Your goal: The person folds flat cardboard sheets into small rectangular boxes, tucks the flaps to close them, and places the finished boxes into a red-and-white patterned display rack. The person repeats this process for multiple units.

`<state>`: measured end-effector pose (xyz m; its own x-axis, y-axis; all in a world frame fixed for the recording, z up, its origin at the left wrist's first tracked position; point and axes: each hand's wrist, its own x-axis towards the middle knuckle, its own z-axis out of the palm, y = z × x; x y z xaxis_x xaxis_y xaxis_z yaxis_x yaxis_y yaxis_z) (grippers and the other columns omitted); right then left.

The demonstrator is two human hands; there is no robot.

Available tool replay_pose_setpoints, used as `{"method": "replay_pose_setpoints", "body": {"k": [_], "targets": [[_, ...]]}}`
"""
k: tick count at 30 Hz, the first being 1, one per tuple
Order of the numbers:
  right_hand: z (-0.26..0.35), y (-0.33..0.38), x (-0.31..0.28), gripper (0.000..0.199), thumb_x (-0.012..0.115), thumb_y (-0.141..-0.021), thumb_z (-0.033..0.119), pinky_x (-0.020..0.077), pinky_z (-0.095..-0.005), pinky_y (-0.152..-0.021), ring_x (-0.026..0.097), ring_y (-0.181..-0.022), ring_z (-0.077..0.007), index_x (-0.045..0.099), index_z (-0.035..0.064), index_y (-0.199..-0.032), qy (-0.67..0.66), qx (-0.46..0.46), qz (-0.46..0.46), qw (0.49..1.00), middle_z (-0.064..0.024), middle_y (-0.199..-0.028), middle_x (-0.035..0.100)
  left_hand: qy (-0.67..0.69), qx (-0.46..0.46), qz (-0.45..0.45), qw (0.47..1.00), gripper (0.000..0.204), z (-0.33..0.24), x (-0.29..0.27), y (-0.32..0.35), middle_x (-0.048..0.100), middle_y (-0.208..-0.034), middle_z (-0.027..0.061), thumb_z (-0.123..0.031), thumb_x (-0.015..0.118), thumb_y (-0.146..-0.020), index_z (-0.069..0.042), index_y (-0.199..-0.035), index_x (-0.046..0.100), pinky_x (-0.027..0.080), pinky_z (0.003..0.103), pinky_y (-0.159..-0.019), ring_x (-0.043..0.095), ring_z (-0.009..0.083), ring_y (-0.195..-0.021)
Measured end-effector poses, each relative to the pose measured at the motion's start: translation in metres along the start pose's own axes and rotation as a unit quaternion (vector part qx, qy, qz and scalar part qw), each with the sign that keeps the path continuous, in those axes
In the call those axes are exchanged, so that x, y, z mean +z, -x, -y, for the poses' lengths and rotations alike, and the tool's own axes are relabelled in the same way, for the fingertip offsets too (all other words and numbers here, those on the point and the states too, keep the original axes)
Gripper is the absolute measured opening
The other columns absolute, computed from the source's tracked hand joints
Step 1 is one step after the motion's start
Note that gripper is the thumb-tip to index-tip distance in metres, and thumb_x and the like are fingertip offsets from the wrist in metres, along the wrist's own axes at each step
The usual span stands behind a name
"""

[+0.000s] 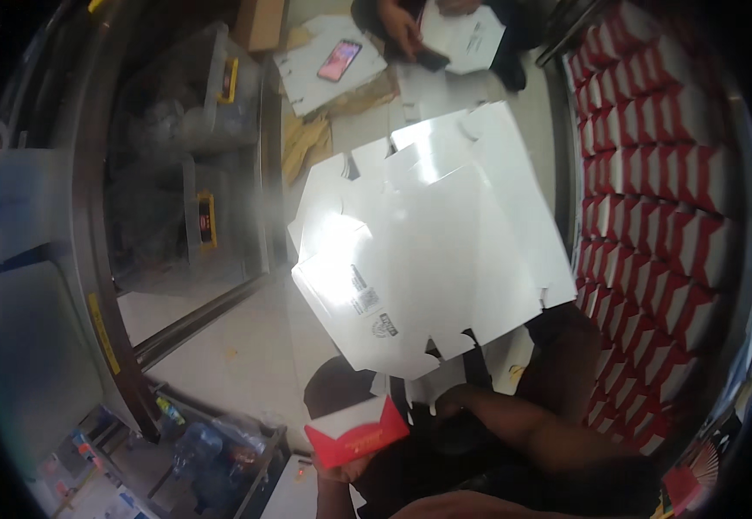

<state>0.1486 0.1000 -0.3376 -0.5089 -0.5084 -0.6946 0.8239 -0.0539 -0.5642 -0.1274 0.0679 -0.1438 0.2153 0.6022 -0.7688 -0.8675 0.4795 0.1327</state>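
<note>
My left hand (pixel 339 473) is closed round the lower side of a small red-and-white folded carton (pixel 358 437), which it holds up at the lower middle. A stack of flat white cardboard blanks (pixel 428 233), with slots and flaps along its edges, lies over my lap and reaches forward. My right hand (pixel 455 400) is at the stack's near edge, beside a pale grey-white flap (pixel 435 383). Its fingers blend into dark clothing, so their grip is unclear.
Rows of red-and-white cartons (pixel 644 216) are stacked along the right. Across from me, another person's hand (pixel 402 30) is near a white sheet (pixel 467 39). A phone (pixel 339 60) lies on cardboard. Clear plastic bins (pixel 177 208) stand left; a crate (pixel 220 450) holds bottles.
</note>
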Motion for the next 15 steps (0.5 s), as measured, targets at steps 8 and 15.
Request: {"method": "replay_pose_setpoints", "body": {"k": [8, 15], "targets": [[0.043, 0.079, -0.011, 0.071, 0.072, -0.088, 0.065, 0.0492, -0.0466, -0.106, 0.064, -0.127, -0.0334, 0.071, 0.0104, -0.134, 0.148, 0.054, -0.158, 0.975, -0.0118, -0.140, 0.068, -0.111, 0.110, 0.155, 0.975, 0.106, 0.026, 0.001, -0.013, 0.039, -0.165, 0.0187, -0.069, 0.071, -0.083, -0.013, -0.164, 0.030, 0.034, 0.071, -0.118, 0.036, 0.0441, -0.151], [-0.007, 0.123, 0.034, 0.066, 0.059, -0.101, 0.058, 0.0459, -0.0447, -0.109, 0.059, -0.133, -0.0291, 0.057, 0.0107, -0.148, -0.157, -0.282, -0.378, 0.868, -0.0130, -0.145, 0.063, -0.293, 0.146, 0.163, 0.931, 0.097, 0.041, -0.017, 0.001, 0.041, -0.162, 0.0199, -0.043, 0.080, -0.074, -0.003, -0.154, 0.042, 0.036, 0.059, -0.121, 0.044, 0.0404, -0.147]]}}
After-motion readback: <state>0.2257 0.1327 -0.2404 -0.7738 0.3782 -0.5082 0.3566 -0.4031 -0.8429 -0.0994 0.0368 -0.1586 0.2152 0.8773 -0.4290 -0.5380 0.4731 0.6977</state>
